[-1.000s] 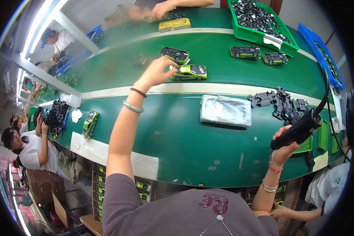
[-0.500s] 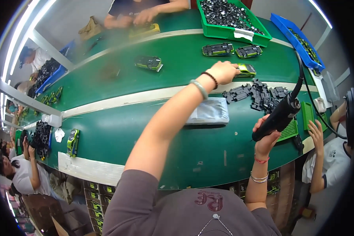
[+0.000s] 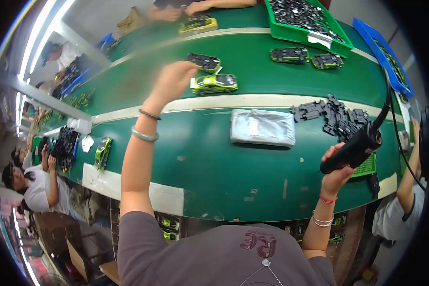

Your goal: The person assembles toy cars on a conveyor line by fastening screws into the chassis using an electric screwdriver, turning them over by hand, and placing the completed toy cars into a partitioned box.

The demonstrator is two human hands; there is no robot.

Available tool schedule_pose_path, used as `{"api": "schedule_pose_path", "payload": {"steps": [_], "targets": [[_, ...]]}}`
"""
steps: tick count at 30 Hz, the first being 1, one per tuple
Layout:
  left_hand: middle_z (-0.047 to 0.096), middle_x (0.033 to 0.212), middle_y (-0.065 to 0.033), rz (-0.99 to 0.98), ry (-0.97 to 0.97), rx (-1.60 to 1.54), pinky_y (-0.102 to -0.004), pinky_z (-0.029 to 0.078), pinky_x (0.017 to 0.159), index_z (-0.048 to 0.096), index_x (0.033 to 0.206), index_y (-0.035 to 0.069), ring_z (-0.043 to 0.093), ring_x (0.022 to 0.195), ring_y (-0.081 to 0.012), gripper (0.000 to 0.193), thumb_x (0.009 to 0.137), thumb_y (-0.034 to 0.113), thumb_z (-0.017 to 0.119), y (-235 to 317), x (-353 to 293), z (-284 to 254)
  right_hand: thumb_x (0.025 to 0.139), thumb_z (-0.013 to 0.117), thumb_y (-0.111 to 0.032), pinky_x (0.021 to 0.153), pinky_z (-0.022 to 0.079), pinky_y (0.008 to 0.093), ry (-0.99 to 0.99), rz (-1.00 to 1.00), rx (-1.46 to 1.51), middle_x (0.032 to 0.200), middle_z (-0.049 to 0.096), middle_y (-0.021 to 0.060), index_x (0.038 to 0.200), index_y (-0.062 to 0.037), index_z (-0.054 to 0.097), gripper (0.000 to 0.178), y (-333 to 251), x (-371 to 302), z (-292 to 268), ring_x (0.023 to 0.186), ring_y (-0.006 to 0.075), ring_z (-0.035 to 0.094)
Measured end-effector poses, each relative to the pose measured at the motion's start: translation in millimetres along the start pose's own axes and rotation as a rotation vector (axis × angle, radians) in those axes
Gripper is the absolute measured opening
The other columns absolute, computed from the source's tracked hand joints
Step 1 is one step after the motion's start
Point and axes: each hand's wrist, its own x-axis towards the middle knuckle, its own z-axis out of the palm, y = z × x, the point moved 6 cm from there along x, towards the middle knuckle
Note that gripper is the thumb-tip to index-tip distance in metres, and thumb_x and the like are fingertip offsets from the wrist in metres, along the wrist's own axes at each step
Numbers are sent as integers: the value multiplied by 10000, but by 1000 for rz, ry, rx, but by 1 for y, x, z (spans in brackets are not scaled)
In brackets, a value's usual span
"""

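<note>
My left hand (image 3: 174, 81) is stretched over the far green strip, fingers bent and tips at the near left edge of an upside-down toy car (image 3: 205, 62) with a black underside. Blur and the angle hide whether the fingers grip it. Just right of that hand stands a lime-green toy car (image 3: 215, 85) on its wheels, apart from the fingers. My right hand (image 3: 336, 176) is closed around a black corded electric screwdriver (image 3: 350, 150), its cable rising at the right. Beyond it lies a pile of black toy-car chassis parts (image 3: 341, 117).
A silvery wrapped block (image 3: 263, 127) lies mid-table. Two more overturned cars (image 3: 289, 55) sit near a green crate (image 3: 310, 35) of small dark parts. A blue bin (image 3: 383, 57) stands at far right. Another lime car (image 3: 103, 153) is at left. Co-workers sit around; one's hands (image 3: 195, 8) are across.
My left hand has swung left from the right side of the strip to the overturned car. The lime-green car it touched now stands farther left. My right hand keeps holding the screwdriver.
</note>
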Motion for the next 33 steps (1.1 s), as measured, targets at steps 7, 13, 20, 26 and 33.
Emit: {"api": "schedule_pose_path", "payload": {"steps": [7,13,20,26,33], "targets": [[628,898,-161,-378,140,360,-347,470,724,623,963,26,601,821,-282,230,866,215,535,-141,-81,-59,722,393,-771,571,393,235,-46,16,-25,754,471,56,1003,-7,465,817,4,0,-2,659,131,466],[607,975,-218,-690,0,618,-425,445,829,566,1076,25,572,935,-357,347,880,302,493,-215,-129,-56,699,396,-787,579,393,240,-13,67,19,762,470,56,1016,-8,466,844,10,0,-7,666,130,466],[636,967,-151,-388,281,94,-311,467,763,556,1117,22,604,886,-213,347,905,289,494,-149,-87,-55,690,406,-789,576,396,242,-32,82,28,770,473,59,1023,-9,464,851,8,1,-5,664,131,470],[639,925,-97,-189,221,-245,-269,460,730,607,1002,21,592,803,-159,249,873,224,544,-20,-4,-26,694,410,-782,520,412,233,23,12,-27,727,496,68,968,33,483,863,-2,2,1,608,128,491],[582,1037,-135,346,-31,-55,-400,449,857,611,1040,100,534,1002,-292,274,786,204,602,95,77,149,704,442,-756,505,422,245,-2,4,6,787,505,68,974,43,483,844,0,1,-2,607,134,509]]}}
